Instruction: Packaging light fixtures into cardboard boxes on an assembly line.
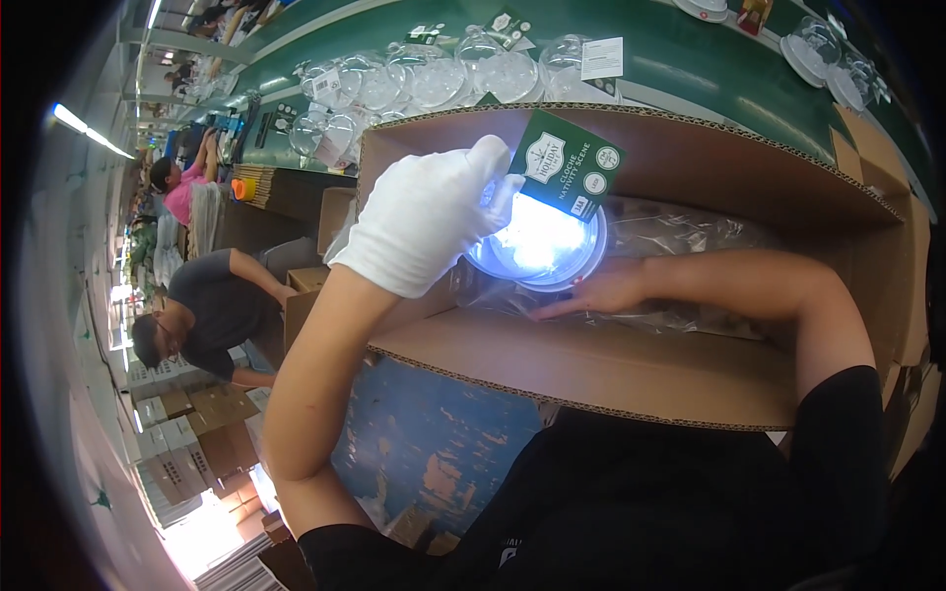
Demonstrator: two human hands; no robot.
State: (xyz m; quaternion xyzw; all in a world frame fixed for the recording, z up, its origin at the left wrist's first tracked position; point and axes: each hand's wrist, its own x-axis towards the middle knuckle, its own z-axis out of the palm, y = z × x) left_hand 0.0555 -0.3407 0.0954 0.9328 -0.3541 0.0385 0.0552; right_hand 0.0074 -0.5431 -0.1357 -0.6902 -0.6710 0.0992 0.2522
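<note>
My left hand (424, 217), in a white glove, is closed around the top of a lit clear cloche (547, 246). Bright white light from inside washes out whatever the cloche holds. A green hang tag (572, 163) stands up beside my fingers. My bare right hand (601, 286) reaches into a brown cardboard box (591, 360), its fingers stretched out just below the cloche's rim; whether they touch the rim I cannot tell. Clear plastic wrapping (680, 231) lies in the box, around and under that hand.
Beyond the box runs a green conveyor belt (670, 64) bearing several clear cloches (434, 84) with tags. More cloches (818, 49) sit at the far right. A co-worker in a dark shirt (222, 295) handles a carton on my left. Cartons (197, 433) are stacked farther back.
</note>
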